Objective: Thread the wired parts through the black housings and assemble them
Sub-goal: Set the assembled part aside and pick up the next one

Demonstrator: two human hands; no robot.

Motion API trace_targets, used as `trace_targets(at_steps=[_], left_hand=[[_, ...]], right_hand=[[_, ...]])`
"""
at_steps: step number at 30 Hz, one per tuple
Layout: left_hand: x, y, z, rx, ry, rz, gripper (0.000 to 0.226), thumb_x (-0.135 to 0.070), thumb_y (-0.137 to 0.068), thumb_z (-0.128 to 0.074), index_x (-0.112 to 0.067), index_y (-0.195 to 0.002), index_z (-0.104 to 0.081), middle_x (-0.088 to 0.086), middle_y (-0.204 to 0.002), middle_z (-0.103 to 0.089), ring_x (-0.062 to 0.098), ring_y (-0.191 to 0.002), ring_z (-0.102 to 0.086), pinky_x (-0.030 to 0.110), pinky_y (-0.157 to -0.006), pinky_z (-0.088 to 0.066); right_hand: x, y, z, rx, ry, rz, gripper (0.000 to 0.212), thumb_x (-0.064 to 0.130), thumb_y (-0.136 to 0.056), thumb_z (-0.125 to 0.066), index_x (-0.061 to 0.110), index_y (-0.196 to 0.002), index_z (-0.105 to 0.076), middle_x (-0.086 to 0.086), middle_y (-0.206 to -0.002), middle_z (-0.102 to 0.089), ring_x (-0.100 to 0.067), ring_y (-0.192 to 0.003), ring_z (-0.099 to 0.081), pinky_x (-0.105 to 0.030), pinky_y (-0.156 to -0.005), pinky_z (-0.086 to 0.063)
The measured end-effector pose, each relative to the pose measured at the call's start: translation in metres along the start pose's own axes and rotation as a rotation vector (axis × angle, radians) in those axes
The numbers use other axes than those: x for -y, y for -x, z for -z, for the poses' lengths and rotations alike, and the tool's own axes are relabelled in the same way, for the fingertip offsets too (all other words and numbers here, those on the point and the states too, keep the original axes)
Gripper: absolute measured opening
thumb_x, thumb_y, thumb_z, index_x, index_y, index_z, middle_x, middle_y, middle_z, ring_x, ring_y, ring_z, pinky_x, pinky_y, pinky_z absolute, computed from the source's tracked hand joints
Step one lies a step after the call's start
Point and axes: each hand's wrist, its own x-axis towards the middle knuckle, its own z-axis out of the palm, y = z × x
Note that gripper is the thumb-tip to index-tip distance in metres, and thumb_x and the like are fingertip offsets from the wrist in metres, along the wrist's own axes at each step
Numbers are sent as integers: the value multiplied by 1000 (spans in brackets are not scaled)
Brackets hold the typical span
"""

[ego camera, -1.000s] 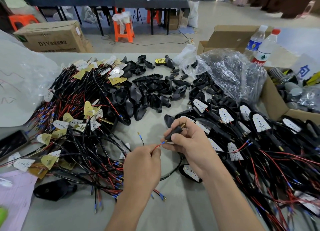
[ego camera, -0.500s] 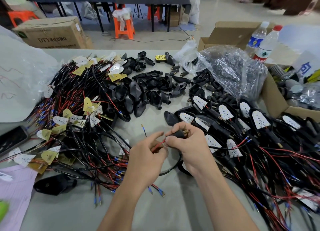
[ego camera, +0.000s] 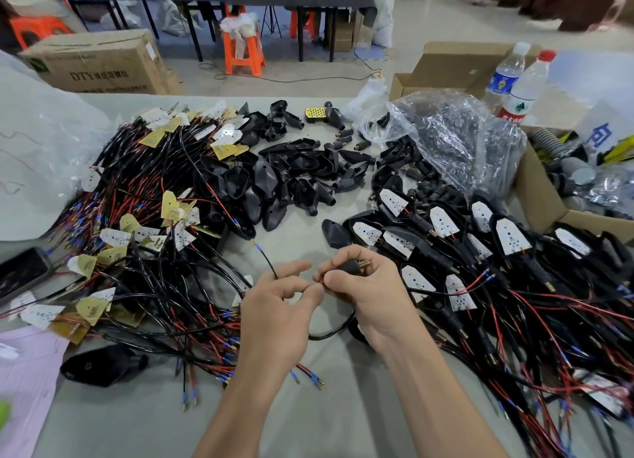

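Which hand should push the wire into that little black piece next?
The left hand, probably. Its fingertips pinch the wire right at the end of the small black piece, while the right hand has its grip round that piece and holds it.

The right hand [ego camera: 367,286] covers most of the small black plug [ego camera: 353,268]. The left hand [ego camera: 278,303] hides where it pinches the wire [ego camera: 338,329]. The left edge cuts off the phone [ego camera: 20,272]. The green blur [ego camera: 3,413] is too fuzzy to name.
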Motion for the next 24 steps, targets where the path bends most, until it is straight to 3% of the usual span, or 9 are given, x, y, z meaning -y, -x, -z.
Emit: trace_targets(at_steps=[5,8,11,13,16,21,24], left_hand=[[8,1,4,-13,51,30,22,-34,-80,-84,-53,-88,-77,-30,-111,-69,-6,-78,-55,27,-78,-46],[17,3,8,10,103,40,18,-30,-81,-84,-47,-83,-80,-34,-115,-68,-5,-77,-55,40,-77,-53],[18,3,6,36,136,33,20,-22,-83,-83,-41,-75,-81,-33,-112,-69,1,-98,-63,34,-87,-47],[12,3,5,45,134,31,9,-34,-76,-81,-42,-72,-81,-33,-113,-68,-1,-110,-64,34,-94,-49],[7,4,2,40,107,-10,8,-41,-69,-72,-44,-70,-80,-33,-110,-69,-10,-111,-60,33,-99,-49],[9,2,1,73,92,-25,10,-38,-76,-75,-47,-72,-80,-32,-112,-71,-7,-114,-59,34,-100,-47],[14,0,0,124,149,7,22,-22,-84,-82,-43,-78,-83,-27,-118,-72,-1,-119,-64,31,-101,-48]], right_hand=[[4,0,1,-36,-6,-24,37,-21,-77,-68,16,-75,-68,-19,-83,-73,-28,-76,-69,-28,-69,-58],[7,-1,1,-60,-19,-15,40,-23,-81,-65,16,-70,-69,-16,-80,-72,-25,-72,-67,-27,-67,-58],[6,-1,1,-76,-38,-17,37,-24,-80,-64,12,-72,-67,-16,-79,-70,-25,-71,-65,-27,-65,-57],[4,1,-1,-27,-22,-34,33,-21,-75,-67,10,-83,-66,-17,-79,-69,-28,-72,-64,-28,-65,-56],[0,2,-5,38,18,-64,33,-8,-68,-68,9,-95,-64,-15,-82,-73,-24,-77,-69,-26,-69,-56],[3,5,-9,19,241,-78,12,12,-71,-73,18,-80,-69,-15,-96,-77,-17,-88,-65,-28,-83,-50],[2,6,-10,57,199,-111,24,0,-83,-70,21,-71,-69,-10,-107,-77,-19,-99,-70,-29,-88,-50]])
